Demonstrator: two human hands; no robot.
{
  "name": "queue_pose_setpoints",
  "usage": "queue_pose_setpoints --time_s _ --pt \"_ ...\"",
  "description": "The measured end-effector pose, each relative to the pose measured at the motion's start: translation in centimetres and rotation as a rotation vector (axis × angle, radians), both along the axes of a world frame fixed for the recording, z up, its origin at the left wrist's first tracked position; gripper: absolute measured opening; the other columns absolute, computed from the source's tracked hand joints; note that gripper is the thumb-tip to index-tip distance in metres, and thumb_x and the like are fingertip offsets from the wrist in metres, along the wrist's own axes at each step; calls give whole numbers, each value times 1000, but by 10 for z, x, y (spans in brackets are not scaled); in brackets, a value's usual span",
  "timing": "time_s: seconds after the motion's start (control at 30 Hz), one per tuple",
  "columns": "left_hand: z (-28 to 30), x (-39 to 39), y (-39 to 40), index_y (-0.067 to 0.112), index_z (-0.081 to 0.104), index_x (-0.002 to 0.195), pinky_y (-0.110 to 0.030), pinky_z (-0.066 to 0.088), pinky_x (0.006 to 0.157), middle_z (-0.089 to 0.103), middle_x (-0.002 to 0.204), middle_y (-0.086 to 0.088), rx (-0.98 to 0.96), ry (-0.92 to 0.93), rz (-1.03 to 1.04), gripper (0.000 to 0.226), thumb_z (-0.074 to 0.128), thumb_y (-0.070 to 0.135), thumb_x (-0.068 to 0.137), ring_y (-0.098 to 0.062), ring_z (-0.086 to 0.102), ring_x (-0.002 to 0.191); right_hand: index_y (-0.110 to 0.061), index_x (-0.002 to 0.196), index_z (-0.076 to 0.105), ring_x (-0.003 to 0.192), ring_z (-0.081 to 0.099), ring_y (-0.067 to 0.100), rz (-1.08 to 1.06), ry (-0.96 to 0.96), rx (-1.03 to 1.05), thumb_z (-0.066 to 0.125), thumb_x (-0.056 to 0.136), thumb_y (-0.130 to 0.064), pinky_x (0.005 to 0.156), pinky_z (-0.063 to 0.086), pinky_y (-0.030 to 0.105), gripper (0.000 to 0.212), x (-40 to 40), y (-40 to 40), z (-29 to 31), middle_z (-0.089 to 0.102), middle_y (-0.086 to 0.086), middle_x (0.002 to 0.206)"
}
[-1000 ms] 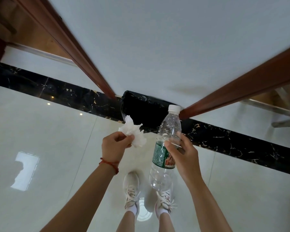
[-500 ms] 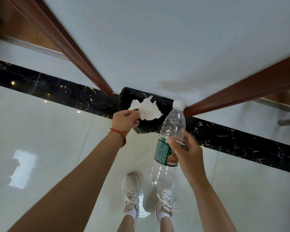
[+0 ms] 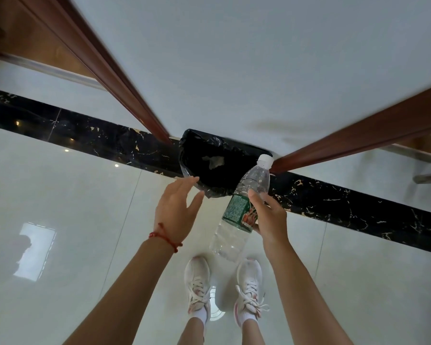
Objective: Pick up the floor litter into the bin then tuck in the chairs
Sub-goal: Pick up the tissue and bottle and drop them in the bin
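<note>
1. Head view, bin (image 3: pixel 210 181): black-lined, on the floor (image 3: pixel 85 207) against the dark marble strip where two wooden legs meet, under a pale worktop (image 3: pixel 234 58). A pale crumpled tissue (image 3: pixel 213 161) lies inside on the liner.
2. Head view, left hand (image 3: pixel 176 210): we hold it just short of the bin's near rim, fingers straight and spread, empty. A red cord bracelet (image 3: pixel 164 239) sits at the wrist.
3. Head view, right hand (image 3: pixel 269 216): our fingers and thumb are wrapped round the label band of a clear plastic bottle (image 3: pixel 244 207), white cap on, apparently empty. The bottle tilts cap-forward, the cap near the bin's right rim; the body is outside the opening, above the floor.
4. Head view, white trainers (image 3: pixel 199 287): both feet stand close to the bin.
5. Step in hand, by our judgement: the litter phase, with one piece binned and the bottle the piece left.
6. Next move, by our judgement: carry the bottle left and forward until it is over the opening, then release. It is long against the bin mouth, so going in end-first suits best; a drop at the rim could bounce out.
7. Chairs: none clearly in view; tucking in not begun.
</note>
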State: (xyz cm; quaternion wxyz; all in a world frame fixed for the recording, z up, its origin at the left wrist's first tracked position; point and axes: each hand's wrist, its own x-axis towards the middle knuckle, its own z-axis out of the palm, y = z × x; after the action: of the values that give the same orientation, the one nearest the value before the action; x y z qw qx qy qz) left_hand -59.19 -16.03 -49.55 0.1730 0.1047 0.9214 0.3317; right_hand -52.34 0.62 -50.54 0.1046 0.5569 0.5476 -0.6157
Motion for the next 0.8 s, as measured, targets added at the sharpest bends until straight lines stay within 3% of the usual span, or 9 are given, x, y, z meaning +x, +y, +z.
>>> queue_pose_setpoints --time_s 0.13,0.27,0.47,0.8 --pt "-3 10 -18 4 60 112 -43 50 85 65 112 -16 -114 136 -166 41 44 31 86 -32 61 102 -15 113 61 92 63 17 -46 -60 -75 70 70 -49 89 53 45 55 -16 -3 -14 66 9 107" --pt "-4 12 -32 4 60 112 -44 51 83 65 112 -16 -165 119 -179 43 41 33 87 -33 61 102 -16 81 60 77 60 16 -102 -99 -125 67 78 -42 84 54 44 27 -38 -1 -22 64 5 87" --pt "-5 6 -39 4 62 110 -42 52 81 66 110 -16 -185 127 -200 43 41 33 86 -34 62 100 -3 123 45 96 60 29 -159 -220 -223 71 75 -41 68 51 40 67 -53 1 -35 58 15 113" --pt "-13 -1 -42 3 61 110 -41 50 83 66 110 -16 -165 131 -172 43 41 33 87 -33 62 100 0 119 48 85 63 26 -77 -193 -145 64 81 -41 68 54 36 59 -74 5 -51 58 15 113"
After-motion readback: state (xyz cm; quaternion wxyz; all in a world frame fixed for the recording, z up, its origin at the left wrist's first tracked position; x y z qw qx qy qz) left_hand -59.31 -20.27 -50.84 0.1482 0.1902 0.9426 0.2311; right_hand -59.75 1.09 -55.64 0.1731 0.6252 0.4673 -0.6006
